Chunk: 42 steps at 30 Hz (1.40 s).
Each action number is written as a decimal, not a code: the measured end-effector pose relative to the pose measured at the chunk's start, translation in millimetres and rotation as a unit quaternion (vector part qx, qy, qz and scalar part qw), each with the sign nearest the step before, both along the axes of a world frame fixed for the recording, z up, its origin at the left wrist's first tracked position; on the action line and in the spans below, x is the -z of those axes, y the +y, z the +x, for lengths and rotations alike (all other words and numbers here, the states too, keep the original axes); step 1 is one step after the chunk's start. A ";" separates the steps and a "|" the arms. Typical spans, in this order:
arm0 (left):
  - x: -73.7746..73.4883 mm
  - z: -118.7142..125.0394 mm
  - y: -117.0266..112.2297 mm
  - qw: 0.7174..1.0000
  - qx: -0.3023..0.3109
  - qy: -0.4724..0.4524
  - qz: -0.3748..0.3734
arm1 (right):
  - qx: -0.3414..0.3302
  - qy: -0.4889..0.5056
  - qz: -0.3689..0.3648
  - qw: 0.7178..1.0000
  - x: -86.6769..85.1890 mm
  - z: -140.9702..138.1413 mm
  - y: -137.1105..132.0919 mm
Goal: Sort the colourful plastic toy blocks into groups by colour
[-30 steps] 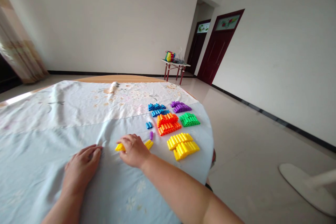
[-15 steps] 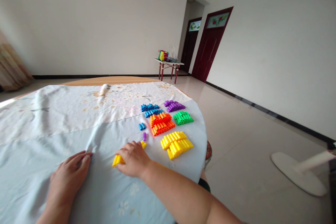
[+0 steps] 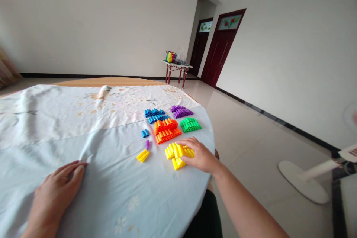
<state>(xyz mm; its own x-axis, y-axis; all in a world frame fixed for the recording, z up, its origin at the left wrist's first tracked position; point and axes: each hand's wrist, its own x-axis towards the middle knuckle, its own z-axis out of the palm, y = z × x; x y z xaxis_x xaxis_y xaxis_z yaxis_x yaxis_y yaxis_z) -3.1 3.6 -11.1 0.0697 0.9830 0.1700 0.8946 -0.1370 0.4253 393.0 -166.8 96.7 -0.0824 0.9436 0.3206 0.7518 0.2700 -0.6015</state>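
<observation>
My right hand (image 3: 199,156) is closed around some yellow plastic tubes (image 3: 178,150), at the top of the yellow tube pile (image 3: 169,152) near the table's right edge. Its palm and part of the pile are hidden from me. My left hand (image 3: 60,184) lies on the light blue tablecloth (image 3: 111,182), fingers extended and close together, holding nothing. Between the hands, a few loose yellow tubes (image 3: 143,156) lie side by side. Just behind them are a purple tube (image 3: 147,144) and a blue pair (image 3: 145,133).
Orange tubes (image 3: 168,135) are stacked behind the yellow pile, with green tubes (image 3: 190,124), blue tubes (image 3: 154,112) and purple tubes (image 3: 182,111) farther back. A small side table (image 3: 177,64) carries bags by the wall. A white stand base (image 3: 302,182) is on the floor at right.
My right hand has moved right with yellow tubes, from the middle of the cloth to the yellow pile. A few yellow tubes stay behind. My left hand rests as before; the view has shifted slightly.
</observation>
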 end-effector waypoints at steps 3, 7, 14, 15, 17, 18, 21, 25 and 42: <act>4.8 -2.5 4.1 1.000 -0.006 -0.004 -0.025 | 0.044 0.005 -0.025 0.999 7.4 30.2 -6.8; 10.8 -6.4 10.2 0.999 -0.012 -0.001 -0.032 | 0.052 0.004 -0.058 0.997 18.7 46.8 -7.5; 16.0 -9.3 12.0 1.000 -0.013 -0.005 -0.020 | 0.039 -0.004 -0.074 0.996 30.7 47.1 -3.5; 15.9 -9.2 11.7 1.000 -0.010 -0.007 -0.020 | 0.041 -0.003 -0.074 0.996 31.6 47.6 -3.2; 15.9 -9.2 11.5 1.000 -0.004 -0.008 -0.018 | 0.044 0.001 -0.072 0.996 32.6 49.0 -2.9; 16.3 -9.3 11.7 1.000 -0.005 -0.008 -0.014 | 0.045 0.005 -0.070 0.996 32.6 49.5 -2.9; 18.4 -9.9 13.5 1.000 -0.013 -0.009 0.000 | 0.046 0.012 -0.071 0.996 31.5 49.5 -3.7; 21.1 -10.6 16.3 1.000 -0.022 -0.012 -0.001 | 0.045 0.016 -0.068 0.997 30.9 48.5 -4.9; -14.1 9.6 -9.8 0.999 -0.016 -0.032 -0.028 | -0.069 0.080 0.061 0.992 19.4 -76.0 4.3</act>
